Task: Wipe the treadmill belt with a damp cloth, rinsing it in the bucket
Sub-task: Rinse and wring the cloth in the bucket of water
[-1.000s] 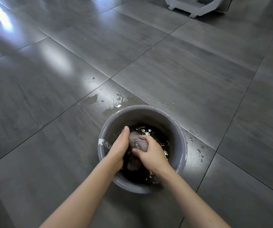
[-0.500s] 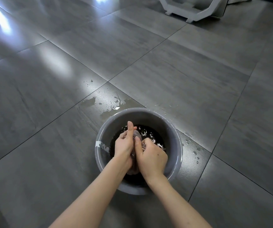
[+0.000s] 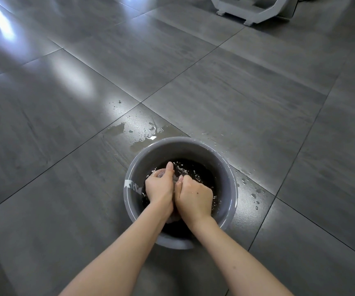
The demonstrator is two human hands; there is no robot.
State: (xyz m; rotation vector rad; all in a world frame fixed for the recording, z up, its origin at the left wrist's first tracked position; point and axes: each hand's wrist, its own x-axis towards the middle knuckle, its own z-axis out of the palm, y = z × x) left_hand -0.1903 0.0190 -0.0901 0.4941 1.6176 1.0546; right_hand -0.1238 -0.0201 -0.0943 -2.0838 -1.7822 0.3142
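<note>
Both hands are down inside the grey bucket (image 3: 180,146), pressed side by side over dark water. The left hand (image 3: 159,189) and the right hand (image 3: 194,194) are each closed tight around the wet cloth (image 3: 175,179), which shows only as a pale bunch between them and below the wrists. The bucket stands on the grey tiled floor (image 3: 65,189), with splashes of spilled water (image 3: 138,131) just beyond its far rim and drops to its right. A white machine base (image 3: 251,11) sits at the floor's far edge.
</note>
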